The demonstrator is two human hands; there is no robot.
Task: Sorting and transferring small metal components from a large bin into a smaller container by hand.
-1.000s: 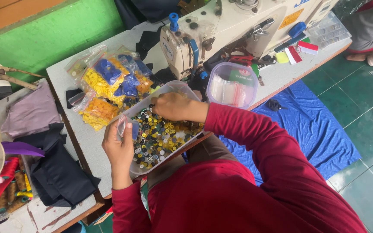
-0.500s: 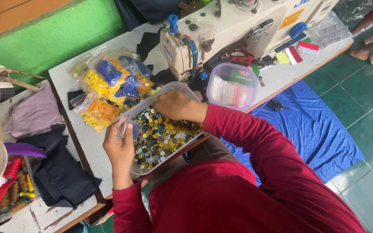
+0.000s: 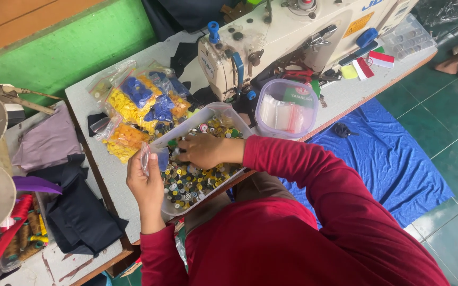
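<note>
the left hand (image 3: 147, 188), at the near edge of the sewing table (image 3: 83, 100), is clamped on a small clear bag (image 3: 145, 157) held upright at the near-left rim of the clear tray (image 3: 205, 112), much as it was a second ago. the right hand (image 3: 203, 151) has slid a little from the tray's middle toward that bag, fingers drawn together low among the mixed buttons (image 3: 192, 182), though whether they pinch one cannot be told, so sorting looks ongoing. farther along the table lie bags of yellow and blue buttons (image 3: 133, 106), a lidded round tub (image 3: 287, 107) and the sewing machine (image 3: 292, 37).
</note>
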